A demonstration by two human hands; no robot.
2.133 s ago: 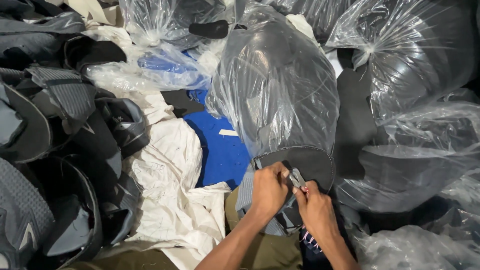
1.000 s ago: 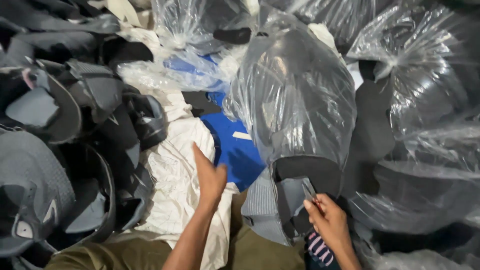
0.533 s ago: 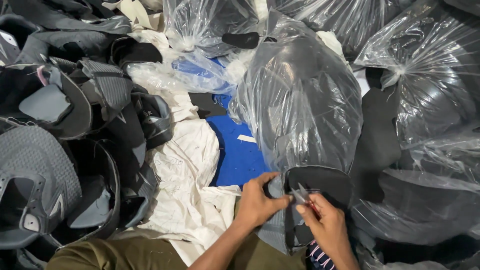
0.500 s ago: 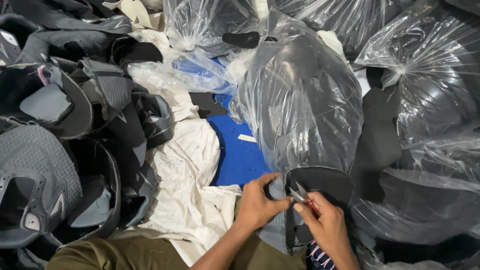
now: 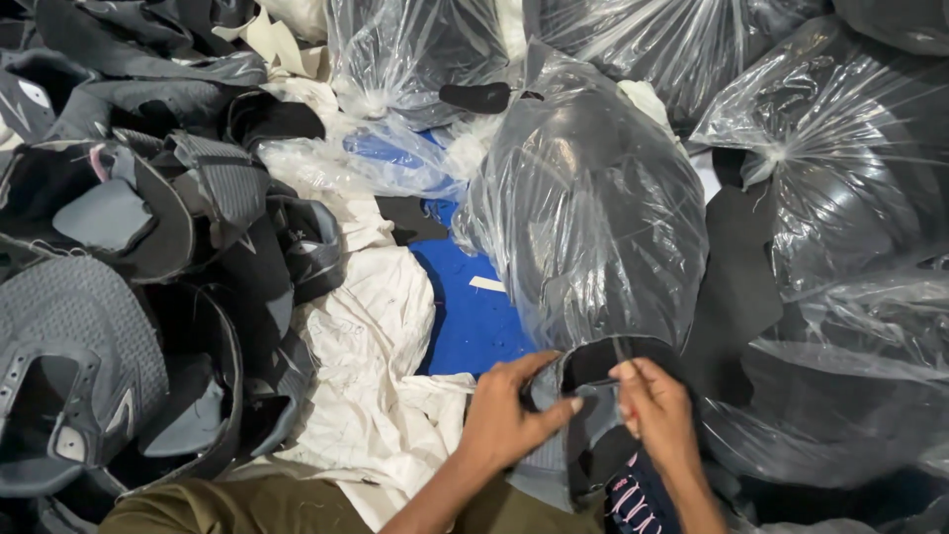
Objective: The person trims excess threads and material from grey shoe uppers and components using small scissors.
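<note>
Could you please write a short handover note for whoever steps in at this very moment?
Left hand: closed on the grey-and-black shoe upper piece in the lap, thumb across its top edge.
Right hand: fingers pinched on a small thin tool, its tip against the same piece; what kind of tool is too small to tell.
Nearby: a heap of similar grey and black uppers to the left, clear plastic bags of dark pieces ahead and right, white cloth and blue sheet underneath.
Done: piece picked up and steadied.
Left: work on its edge is under way; how far along cannot be told.
</note>
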